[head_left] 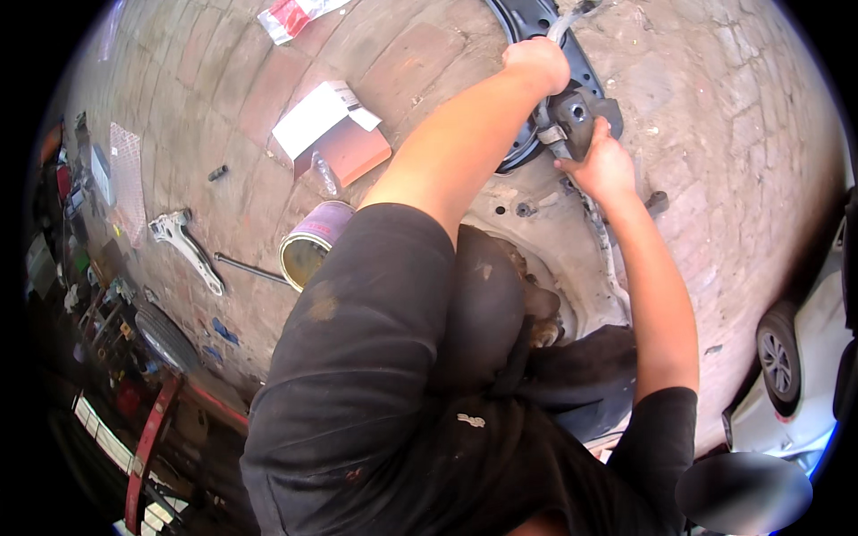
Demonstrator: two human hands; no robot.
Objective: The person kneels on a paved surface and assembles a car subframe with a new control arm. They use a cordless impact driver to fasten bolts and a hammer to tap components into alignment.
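My left hand point(541, 64) is closed round a grey metal bar point(565, 25), whose upper end sticks out past the fist. Beneath it lies a blue-black pressed-metal car part point(585, 71) with holes along its edge. My right hand point(608, 170) grips the edge of a dark metal bracket point(576, 112) with a round hole in it, thumb apart on the near side; the fingertips are partly hidden. A larger, dusty grey metal part point(572, 241) stretches from the bracket toward my knees.
Left of my arm are an opened cardboard box point(344, 138), a tin can point(317, 237), a long thin tool point(250, 266) and a silver control arm point(188, 248) on the brick floor. A tyre point(165, 338) and red metal frame point(147, 447) stand lower left; a car point(795, 384) is at right.
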